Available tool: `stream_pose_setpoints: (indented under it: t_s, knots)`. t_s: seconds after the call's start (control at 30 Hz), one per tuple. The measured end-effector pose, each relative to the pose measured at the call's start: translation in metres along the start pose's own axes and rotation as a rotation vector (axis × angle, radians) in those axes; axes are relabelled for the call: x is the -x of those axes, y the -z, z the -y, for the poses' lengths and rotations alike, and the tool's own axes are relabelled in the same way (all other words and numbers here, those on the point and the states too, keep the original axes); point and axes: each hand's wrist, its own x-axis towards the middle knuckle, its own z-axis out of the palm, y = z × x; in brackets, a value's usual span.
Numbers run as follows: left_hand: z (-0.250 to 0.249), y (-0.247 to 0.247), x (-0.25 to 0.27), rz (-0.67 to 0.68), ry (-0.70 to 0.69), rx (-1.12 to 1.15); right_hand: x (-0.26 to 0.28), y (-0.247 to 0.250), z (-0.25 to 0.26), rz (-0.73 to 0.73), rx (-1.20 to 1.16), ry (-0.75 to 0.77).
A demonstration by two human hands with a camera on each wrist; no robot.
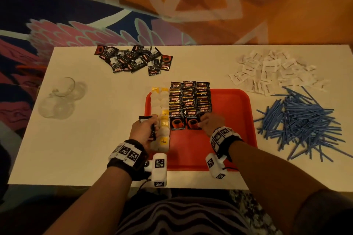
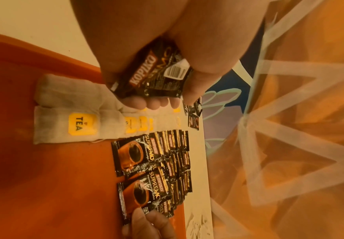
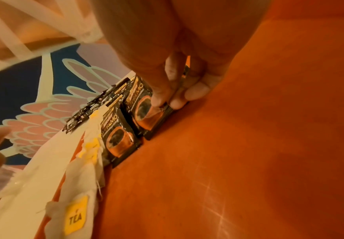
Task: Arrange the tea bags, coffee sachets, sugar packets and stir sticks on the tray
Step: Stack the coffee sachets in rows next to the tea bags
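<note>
A red tray [image 1: 233, 101] lies in front of me on the white table. Tea bags [image 1: 162, 101] with yellow tags run down its left side. Beside them, black coffee sachets [image 1: 189, 101] lie in three overlapping columns. My left hand [image 1: 148, 127] hovers over the tea bags and grips a small stack of coffee sachets [image 2: 157, 76]. My right hand [image 1: 204, 123] pinches the corner of a front sachet [image 3: 146, 113] between thumb and fingertips [image 3: 177, 103], low on the tray floor [image 3: 249, 161]. The nearest tea bag [image 2: 64, 126] lies flat with its tag up.
A loose pile of coffee sachets [image 1: 133, 59] lies at the far left of the table. White sugar packets [image 1: 271, 70] are heaped at the far right, and blue stir sticks [image 1: 301, 122] right of the tray. Clear glass cups [image 1: 59, 97] stand on the left.
</note>
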Motion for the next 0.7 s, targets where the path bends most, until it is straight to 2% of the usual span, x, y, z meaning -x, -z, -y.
stream_pose_setpoints:
  t_s: [0.27, 0.6, 0.7]
  knots:
    - [0.002, 0.01, 0.004, 0.016, 0.003, 0.027, -0.008, -0.013, 0.002, -0.046, -0.133, -0.088]
    - [0.005, 0.006, 0.01, 0.024, 0.044, 0.1, -0.003, -0.009, -0.002, -0.069, -0.149, -0.084]
    - [0.003, 0.0, 0.011, -0.002, -0.001, 0.041, 0.002, -0.002, -0.002, -0.07, -0.125, -0.061]
